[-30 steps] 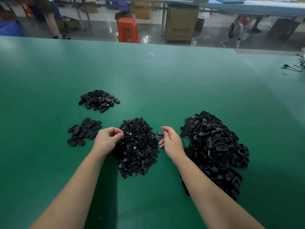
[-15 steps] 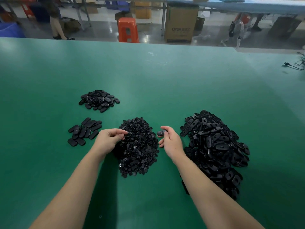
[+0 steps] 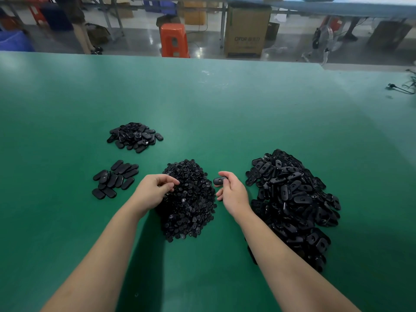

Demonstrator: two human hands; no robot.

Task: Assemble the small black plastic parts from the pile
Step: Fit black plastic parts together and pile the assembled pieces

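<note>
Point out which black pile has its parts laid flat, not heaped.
The left group beside the left hand: ovals lie flat, mostly one layer; the other three are mounds.

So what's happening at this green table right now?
A person is putting together small black plastic parts. The right hand pinches one oval shell taken from the big pile of shells, while the left hand picks among the middle heap of small round pieces. Two smaller groups of oval parts lie further left on the table.
</note>
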